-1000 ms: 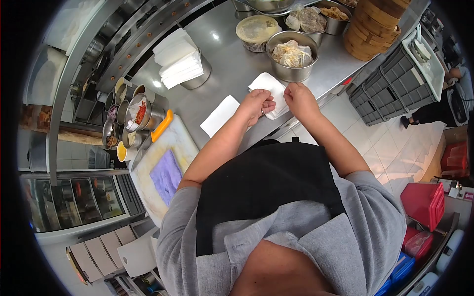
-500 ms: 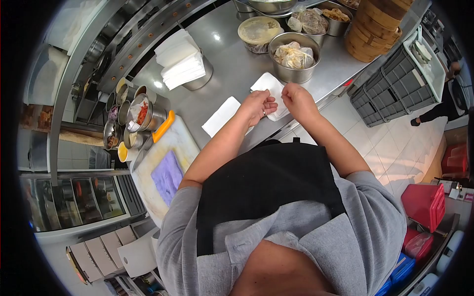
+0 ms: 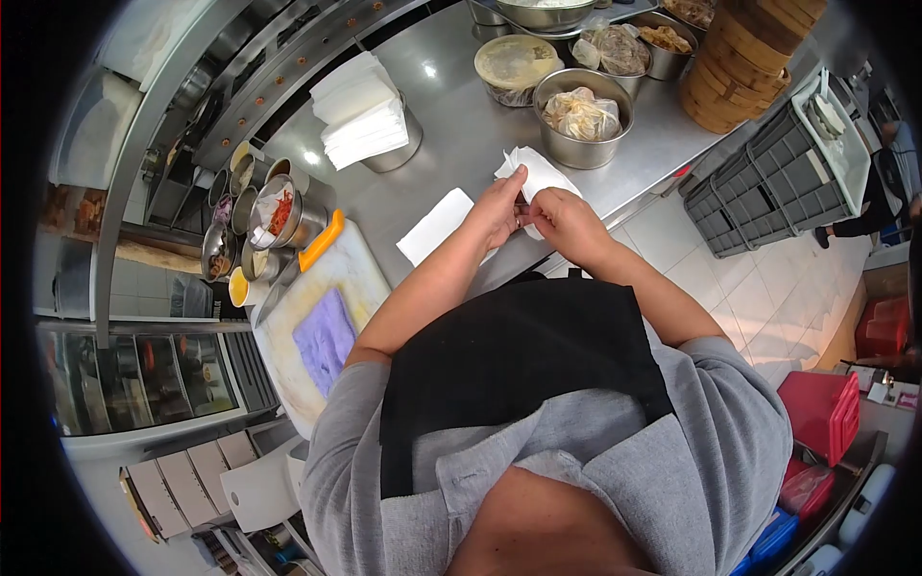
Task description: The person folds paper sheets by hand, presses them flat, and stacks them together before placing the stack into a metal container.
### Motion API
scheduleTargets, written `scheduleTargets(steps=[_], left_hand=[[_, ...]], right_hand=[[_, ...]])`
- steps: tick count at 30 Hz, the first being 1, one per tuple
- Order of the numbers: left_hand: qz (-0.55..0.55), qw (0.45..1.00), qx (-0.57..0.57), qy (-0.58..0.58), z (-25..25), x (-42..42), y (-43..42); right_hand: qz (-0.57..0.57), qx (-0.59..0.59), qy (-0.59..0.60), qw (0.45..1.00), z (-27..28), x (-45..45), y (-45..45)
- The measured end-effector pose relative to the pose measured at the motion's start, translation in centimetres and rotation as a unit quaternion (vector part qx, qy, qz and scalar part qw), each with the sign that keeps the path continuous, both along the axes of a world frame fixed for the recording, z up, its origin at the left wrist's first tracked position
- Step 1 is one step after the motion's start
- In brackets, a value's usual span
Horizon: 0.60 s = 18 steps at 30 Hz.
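Observation:
My left hand (image 3: pixel 497 211) and my right hand (image 3: pixel 569 225) meet over a white paper sheet (image 3: pixel 540 173) near the counter's front edge. The right fingers are pinched together beside the left palm; whatever they hold is too small to tell. My left hand has its thumb up and its fingers curled at the sheet's lower left. Another stack of white paper (image 3: pixel 435 227) lies just left of the left hand. Behind the hands stands a steel pot (image 3: pixel 586 152) with a plastic-wrapped bundle (image 3: pixel 582 114) inside.
White papers (image 3: pixel 363 120) rest on a steel container at the back. A cutting board (image 3: pixel 363 259) on the left bears a purple cloth (image 3: pixel 325 339) and an orange-handled knife (image 3: pixel 323 242). Bamboo steamers (image 3: pixel 725 86) stand back right, beside a grey crate (image 3: pixel 754 182). A person's leg shows far right.
My right hand has moved left and down, against my left hand. The paper's upper edge has lifted and creased. The view has shifted slightly.

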State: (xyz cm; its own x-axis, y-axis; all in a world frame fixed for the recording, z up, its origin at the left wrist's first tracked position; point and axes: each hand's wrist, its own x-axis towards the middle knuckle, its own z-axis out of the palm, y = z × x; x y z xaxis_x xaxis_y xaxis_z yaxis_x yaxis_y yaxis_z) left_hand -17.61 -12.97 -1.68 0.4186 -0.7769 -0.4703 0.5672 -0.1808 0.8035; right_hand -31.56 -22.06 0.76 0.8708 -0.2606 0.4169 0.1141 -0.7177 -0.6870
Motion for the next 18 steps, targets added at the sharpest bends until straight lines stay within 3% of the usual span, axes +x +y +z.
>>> scheduleTargets(steps=[14,17,18], left_hand=[[0.008,1.0,-0.012,0.0,0.0,0.1,0.6],[0.015,0.995,-0.067,0.067,-2.1,1.0,1.3],[0.013,0.996,-0.066,0.063,-1.9,0.9,1.4]], right_hand=[[0.007,0.024,0.029,0.999,0.0,-0.5,0.0],[-0.146,-0.082,-0.08,0.983,0.8,-0.3,-0.4],[-0.167,-0.082,-0.044,0.981,0.5,-0.2,-0.7]])
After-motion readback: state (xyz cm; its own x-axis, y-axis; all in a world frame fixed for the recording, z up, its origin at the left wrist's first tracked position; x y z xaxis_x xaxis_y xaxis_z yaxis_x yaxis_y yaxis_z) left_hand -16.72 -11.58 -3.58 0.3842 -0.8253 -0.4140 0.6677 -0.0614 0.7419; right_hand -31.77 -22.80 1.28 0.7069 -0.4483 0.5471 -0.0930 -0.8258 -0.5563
